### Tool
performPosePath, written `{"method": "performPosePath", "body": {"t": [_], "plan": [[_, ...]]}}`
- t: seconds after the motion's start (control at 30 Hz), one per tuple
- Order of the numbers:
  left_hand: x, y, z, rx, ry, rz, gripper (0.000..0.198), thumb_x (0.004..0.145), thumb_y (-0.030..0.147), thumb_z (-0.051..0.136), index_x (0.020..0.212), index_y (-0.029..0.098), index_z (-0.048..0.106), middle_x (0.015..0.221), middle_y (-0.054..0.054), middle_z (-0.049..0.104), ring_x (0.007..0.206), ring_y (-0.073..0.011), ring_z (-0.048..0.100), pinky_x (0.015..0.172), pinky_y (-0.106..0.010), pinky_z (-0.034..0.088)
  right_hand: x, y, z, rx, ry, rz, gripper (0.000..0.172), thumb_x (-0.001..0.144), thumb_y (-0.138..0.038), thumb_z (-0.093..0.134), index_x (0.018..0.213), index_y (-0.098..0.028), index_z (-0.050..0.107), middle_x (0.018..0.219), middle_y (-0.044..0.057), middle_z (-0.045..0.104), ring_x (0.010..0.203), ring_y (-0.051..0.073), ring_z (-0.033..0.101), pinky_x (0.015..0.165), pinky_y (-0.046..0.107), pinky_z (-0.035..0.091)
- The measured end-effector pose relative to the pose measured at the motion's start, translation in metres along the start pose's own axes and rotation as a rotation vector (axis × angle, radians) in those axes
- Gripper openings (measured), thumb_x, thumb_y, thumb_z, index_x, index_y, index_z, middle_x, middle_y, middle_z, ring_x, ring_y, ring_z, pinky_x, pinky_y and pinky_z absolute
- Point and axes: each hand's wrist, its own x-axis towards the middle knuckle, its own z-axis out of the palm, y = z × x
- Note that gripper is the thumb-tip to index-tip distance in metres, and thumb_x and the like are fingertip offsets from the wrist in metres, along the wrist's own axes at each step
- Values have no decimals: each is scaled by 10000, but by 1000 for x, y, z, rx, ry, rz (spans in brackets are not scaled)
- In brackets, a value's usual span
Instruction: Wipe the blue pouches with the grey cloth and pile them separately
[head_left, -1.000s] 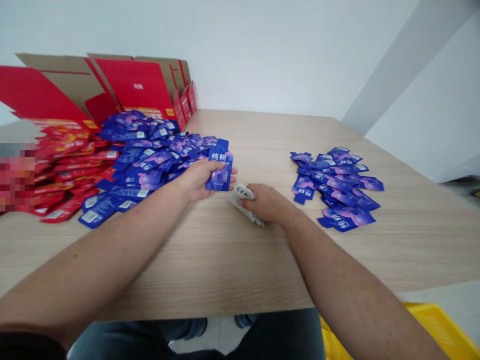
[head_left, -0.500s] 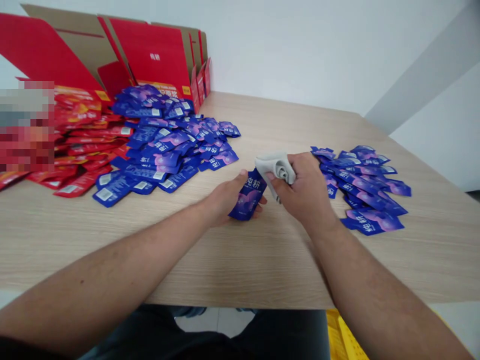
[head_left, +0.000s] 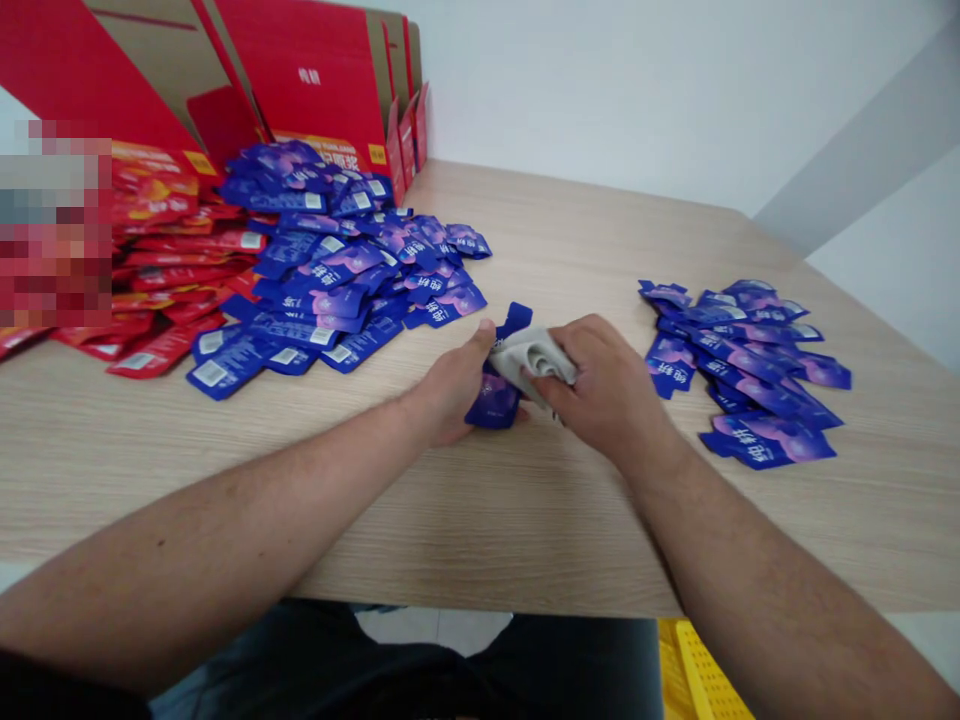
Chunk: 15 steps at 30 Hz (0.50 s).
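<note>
In the head view, my left hand (head_left: 456, 390) grips a blue and purple pouch (head_left: 493, 402) by its left side, thumb along the edge. My right hand (head_left: 604, 385) is closed on a folded grey-white cloth (head_left: 534, 358), which lies against the front of the pouch and hides its middle. The pouch's narrow top end sticks out above the cloth. A large heap of similar blue pouches (head_left: 330, 275) lies to the left of my hands. A smaller pile of blue pouches (head_left: 750, 355) lies to the right.
Red pouches (head_left: 180, 270) are heaped at the far left, beside a pixelated patch. Red cardboard boxes (head_left: 307, 80) stand open behind the heaps, near the white wall. Below the front edge of the wooden table (head_left: 480, 520), a yellow plastic crate (head_left: 705, 670) shows at right.
The cloth has moved from the pouch's upper right down and left across its front, carried by my right hand. My left hand still grips the pouch. The view has shifted slightly.
</note>
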Motion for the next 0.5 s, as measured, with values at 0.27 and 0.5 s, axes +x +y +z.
{"method": "performPosePath", "body": {"t": [0.27,0.5], "plan": [[-2,5,2,-113,22,1,500,1033,530,364,1004,156,695,743,-74,709,658,-187,673,677,-320,581,-3,-15,10,101,-132,-123,322,823,-143,644,1142,-179,665,1086,119,660,1045,267,609,922,405,522],[-3,8,3,-211,25,-54,544,1035,547,336,1030,150,708,727,-62,694,601,-167,643,601,-303,560,-2,-5,-2,146,-417,-164,348,772,-101,656,1098,-219,680,1088,70,662,1015,227,624,903,350,515]]}}
